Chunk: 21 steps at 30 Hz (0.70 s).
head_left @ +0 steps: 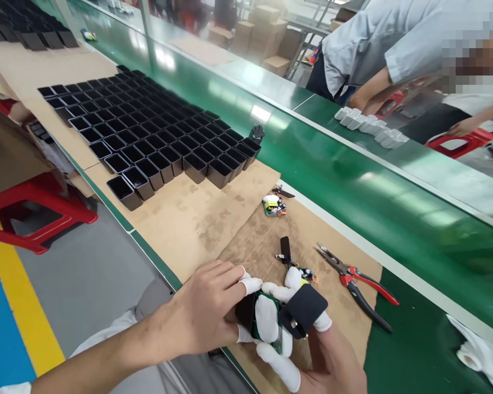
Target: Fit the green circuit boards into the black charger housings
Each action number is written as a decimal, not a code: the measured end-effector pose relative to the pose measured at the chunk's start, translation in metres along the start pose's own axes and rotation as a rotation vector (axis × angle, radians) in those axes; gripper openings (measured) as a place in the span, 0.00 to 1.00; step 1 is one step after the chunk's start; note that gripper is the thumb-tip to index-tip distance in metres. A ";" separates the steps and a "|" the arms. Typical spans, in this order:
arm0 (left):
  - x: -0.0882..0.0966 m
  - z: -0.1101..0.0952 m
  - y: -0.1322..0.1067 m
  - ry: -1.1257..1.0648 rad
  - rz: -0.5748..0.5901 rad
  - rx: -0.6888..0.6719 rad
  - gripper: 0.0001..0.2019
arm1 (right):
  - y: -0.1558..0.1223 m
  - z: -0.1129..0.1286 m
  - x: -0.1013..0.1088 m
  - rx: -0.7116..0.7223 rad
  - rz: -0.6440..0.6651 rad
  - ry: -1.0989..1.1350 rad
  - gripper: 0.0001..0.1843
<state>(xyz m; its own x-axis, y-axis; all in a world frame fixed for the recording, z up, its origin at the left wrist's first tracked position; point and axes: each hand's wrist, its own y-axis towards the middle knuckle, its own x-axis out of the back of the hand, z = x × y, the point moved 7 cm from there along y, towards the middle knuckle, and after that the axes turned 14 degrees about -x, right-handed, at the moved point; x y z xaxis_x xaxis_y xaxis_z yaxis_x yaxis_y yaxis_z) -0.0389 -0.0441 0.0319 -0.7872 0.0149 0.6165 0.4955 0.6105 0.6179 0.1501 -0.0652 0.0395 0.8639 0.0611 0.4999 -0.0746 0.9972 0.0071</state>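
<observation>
My left hand (pixel 201 312), with white finger cots on its tips, is closed around a small black case (pixel 245 313). My right hand (pixel 331 355), also in finger cots, grips a green circuit board (pixel 278 345) bearing a large white lump (pixel 267 318). A black end plate with metal prongs (pixel 306 307) hangs off the board at my right fingers. The board's left end sits at the mouth of the case; how deep it goes is hidden. Just beyond my fingers lies another circuit board with a black plate (pixel 285 250), partly covered by my hand.
Rows of open black cases (pixel 148 131) stand on cardboard (pixel 181 219) to the left. Pliers with red and black handles (pixel 351 279) and a further circuit board (pixel 273 204) lie nearby. A green conveyor belt (pixel 332 169) runs behind. Across it, people handle white pieces (pixel 370 126).
</observation>
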 end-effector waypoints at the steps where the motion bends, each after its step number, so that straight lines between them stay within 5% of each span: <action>1: 0.000 0.000 0.001 0.003 -0.008 -0.004 0.14 | -0.001 -0.002 -0.003 -0.009 0.016 0.018 0.35; 8: -0.004 -0.005 -0.001 -0.039 -0.041 0.012 0.07 | -0.011 -0.014 -0.003 -0.091 -0.059 0.147 0.36; 11: 0.019 0.006 0.003 -0.150 -0.053 0.052 0.24 | -0.012 -0.022 0.003 -0.090 -0.099 0.190 0.35; 13: 0.036 0.030 0.011 -0.163 0.064 0.129 0.33 | -0.010 -0.026 0.007 -0.111 -0.126 0.189 0.34; 17: 0.065 0.090 0.028 0.099 0.274 0.211 0.34 | -0.005 -0.031 0.004 -0.224 -0.097 0.186 0.32; 19: 0.067 0.105 0.016 0.190 0.399 0.220 0.37 | -0.003 -0.030 0.000 -0.205 -0.048 0.212 0.32; 21: 0.075 0.096 -0.017 0.210 0.454 0.142 0.32 | -0.002 -0.032 0.000 -0.176 -0.048 0.224 0.32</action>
<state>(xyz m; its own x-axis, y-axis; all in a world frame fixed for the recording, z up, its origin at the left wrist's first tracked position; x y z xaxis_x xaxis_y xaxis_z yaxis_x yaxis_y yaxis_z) -0.1416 0.0222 0.0206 -0.4068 0.1528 0.9007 0.7036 0.6813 0.2021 0.1658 -0.0655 0.0120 0.9544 0.0022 0.2984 0.0398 0.9901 -0.1345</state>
